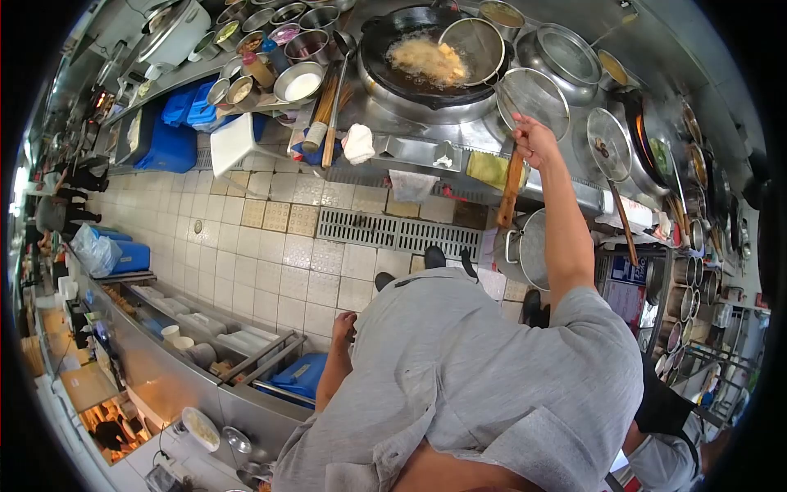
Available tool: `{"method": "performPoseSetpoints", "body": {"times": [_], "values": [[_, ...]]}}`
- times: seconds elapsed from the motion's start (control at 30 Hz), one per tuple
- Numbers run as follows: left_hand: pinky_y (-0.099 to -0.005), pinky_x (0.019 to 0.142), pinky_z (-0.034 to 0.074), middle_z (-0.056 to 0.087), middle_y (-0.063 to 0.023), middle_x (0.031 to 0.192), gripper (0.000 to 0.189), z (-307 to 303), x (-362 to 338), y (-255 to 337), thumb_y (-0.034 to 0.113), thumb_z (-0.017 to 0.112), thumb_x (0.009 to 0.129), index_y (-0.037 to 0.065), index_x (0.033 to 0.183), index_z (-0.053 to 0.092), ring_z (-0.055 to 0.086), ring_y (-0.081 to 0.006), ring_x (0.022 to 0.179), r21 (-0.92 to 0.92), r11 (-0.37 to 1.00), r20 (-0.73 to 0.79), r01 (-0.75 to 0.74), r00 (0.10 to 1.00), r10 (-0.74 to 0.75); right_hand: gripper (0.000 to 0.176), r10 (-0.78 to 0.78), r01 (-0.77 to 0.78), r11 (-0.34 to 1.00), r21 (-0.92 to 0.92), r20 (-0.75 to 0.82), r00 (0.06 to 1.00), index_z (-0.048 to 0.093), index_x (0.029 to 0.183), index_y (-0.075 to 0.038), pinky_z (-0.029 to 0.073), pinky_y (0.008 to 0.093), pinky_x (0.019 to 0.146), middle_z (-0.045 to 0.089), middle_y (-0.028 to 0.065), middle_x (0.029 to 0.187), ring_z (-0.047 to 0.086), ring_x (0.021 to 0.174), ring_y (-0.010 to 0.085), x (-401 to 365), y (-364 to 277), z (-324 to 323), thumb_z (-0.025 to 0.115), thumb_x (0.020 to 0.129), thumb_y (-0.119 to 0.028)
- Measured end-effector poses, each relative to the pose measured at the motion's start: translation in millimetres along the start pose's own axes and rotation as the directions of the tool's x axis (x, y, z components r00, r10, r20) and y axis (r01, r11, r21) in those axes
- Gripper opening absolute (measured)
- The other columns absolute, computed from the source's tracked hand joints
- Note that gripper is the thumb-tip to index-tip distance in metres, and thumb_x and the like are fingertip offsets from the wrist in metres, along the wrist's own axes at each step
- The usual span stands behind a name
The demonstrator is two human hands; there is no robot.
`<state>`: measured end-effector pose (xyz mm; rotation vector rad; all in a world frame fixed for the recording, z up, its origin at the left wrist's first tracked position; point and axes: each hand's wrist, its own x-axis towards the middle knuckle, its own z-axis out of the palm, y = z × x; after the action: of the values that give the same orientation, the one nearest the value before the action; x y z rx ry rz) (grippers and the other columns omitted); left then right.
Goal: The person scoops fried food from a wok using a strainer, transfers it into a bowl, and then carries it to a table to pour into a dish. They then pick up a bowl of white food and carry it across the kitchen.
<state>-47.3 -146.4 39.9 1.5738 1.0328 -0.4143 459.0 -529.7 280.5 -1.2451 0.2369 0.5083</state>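
My right hand, with its fingers curled, is at the lower rim of a round mesh strainer, beside the top of a wooden handle. What its fingers hold, if anything, is too small to tell. Low by my left side, my left hand hangs with curled fingers and nothing visible in it. Food bubbles in oil in a black wok. A second mesh strainer rests over the wok's right part, touching the food.
Bowls, bottles and a long-handled ladle crowd the counter's left. Another strainer and pans stand at right. A white stool and a pot stand below the counter. Another person's grey sleeve shows at lower right.
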Motion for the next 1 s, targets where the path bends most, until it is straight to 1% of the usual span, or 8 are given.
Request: {"method": "performPoseSetpoints", "body": {"times": [0.13, 0.23, 0.47, 0.53, 0.7, 0.8, 0.93, 1.0], "values": [[-0.0269, 0.040, 0.038, 0.043, 0.0003, 0.050, 0.022, -4, 0, -5, 0.019, 0.055, 0.078, 0.001, 0.090, 0.059, 0.042, -0.0105, 0.040, -0.010, 1.000, 0.025, 0.025, 0.999, -0.024, 0.027, 0.000, 0.001, 0.999, 0.035, -0.022, 1.000, 0.041, 0.111, -0.006, 0.019, 0.0210, 0.033, 0.045, 0.0024, 0.061, 0.025, 0.038, 0.0052, 1, 1, 2, 0.038, 0.085, -0.001], [-0.0268, 0.040, 0.038, 0.042, 0.0006, 0.049, 0.022, -3, -2, -13, 0.019, 0.055, 0.078, 0.001, 0.091, 0.060, 0.041, -0.0107, 0.040, -0.065, 0.998, -0.018, 0.023, 1.000, -0.024, 0.027, -0.008, 0.011, 0.998, 0.064, -0.045, 0.999, 0.041, 0.111, -0.006, 0.019, 0.0209, 0.033, 0.045, 0.0025, 0.061, 0.025, 0.038, 0.0054, 3, 5, 4, 0.037, 0.085, -0.001], [-0.0268, 0.040, 0.037, 0.046, -0.0014, 0.052, 0.027, 0, 5, -29, 0.020, 0.055, 0.079, -0.001, 0.097, 0.058, 0.042, -0.0114, 0.041, -0.072, 0.995, 0.009, 0.068, 0.998, -0.068, 0.025, 0.015, -0.011, 0.980, 0.200, -0.021, 1.000, 0.041, 0.109, -0.007, 0.018, 0.0201, 0.032, 0.044, 0.0031, 0.061, 0.025, 0.038, 0.0059, 10, 7, 1, 0.036, 0.086, -0.001], [-0.0269, 0.040, 0.036, 0.048, -0.0021, 0.054, 0.028, 2, -12, -2, 0.021, 0.055, 0.080, -0.001, 0.097, 0.058, 0.043, -0.0114, 0.041, -0.011, 0.997, -0.013, 0.071, 0.997, -0.071, 0.024, 0.026, -0.024, 0.970, 0.241, -0.005, 1.000, 0.041, 0.109, -0.007, 0.018, 0.0200, 0.031, 0.044, 0.0033, 0.060, 0.025, 0.037, 0.0061, 15, 9, -3, 0.036, 0.086, -0.001], [-0.0262, 0.041, 0.037, 0.051, -0.0021, 0.059, 0.028, 5, 3, -18, 0.021, 0.055, 0.080, 0.000, 0.098, 0.058, 0.043, -0.0103, 0.042, -0.069, 0.996, -0.008, 0.059, 0.998, -0.060, 0.022, 0.032, -0.038, 0.954, 0.299, 0.025, 0.999, 0.041, 0.108, -0.007, 0.019, 0.0201, 0.031, 0.044, 0.0035, 0.060, 0.025, 0.037, 0.0064, 16, 10, -6, 0.037, 0.087, -0.002], [-0.0258, 0.042, 0.038, 0.052, -0.0008, 0.061, 0.028, 5, 6, -17, 0.022, 0.055, 0.080, 0.001, 0.098, 0.059, 0.043, -0.0094, 0.043, -0.074, 0.996, 0.013, 0.039, 0.999, -0.038, 0.020, 0.026, -0.035, 0.958, 0.285, 0.036, 0.999, 0.041, 0.107, -0.007, 0.019, 0.0200, 0.031, 0.044, 0.0035, 0.061, 0.025, 0.037, 0.0065, 17, 11, -5, 0.037, 0.087, -0.003], [-0.0258, 0.042, 0.038, 0.052, 0.0008, 0.062, 0.026, 6, 5, -12, 0.022, 0.056, 0.080, 0.001, 0.095, 0.060, 0.042, -0.0088, 0.043, -0.062, 0.997, 0.000, 0.054, 0.999, -0.054, 0.020, 0.020, -0.013, 0.978, 0.210, -0.032, 0.999, 0.041, 0.107, -0.006, 0.020, 0.0199, 0.031, 0.044, 0.0037, 0.062, 0.025, 0.038, 0.0064, 18, 7, 6, 0.035, 0.088, -0.003], [-0.0258, 0.041, 0.038, 0.052, 0.0004, 0.062, 0.027, 3, 22, -36, 0.023, 0.057, 0.079, 0.001, 0.096, 0.060, 0.042, -0.0089, 0.043, -0.078, 0.997, 0.043, 0.019, 0.999, -0.016, 0.023, 0.026, -0.016, 0.977, 0.213, -0.047, 0.999, 0.040, 0.108, -0.005, 0.020, 0.0195, 0.031, 0.044, 0.0038, 0.063, 0.025, 0.038, 0.0059, 19, 4, 12, 0.031, 0.088, -0.003]]}}
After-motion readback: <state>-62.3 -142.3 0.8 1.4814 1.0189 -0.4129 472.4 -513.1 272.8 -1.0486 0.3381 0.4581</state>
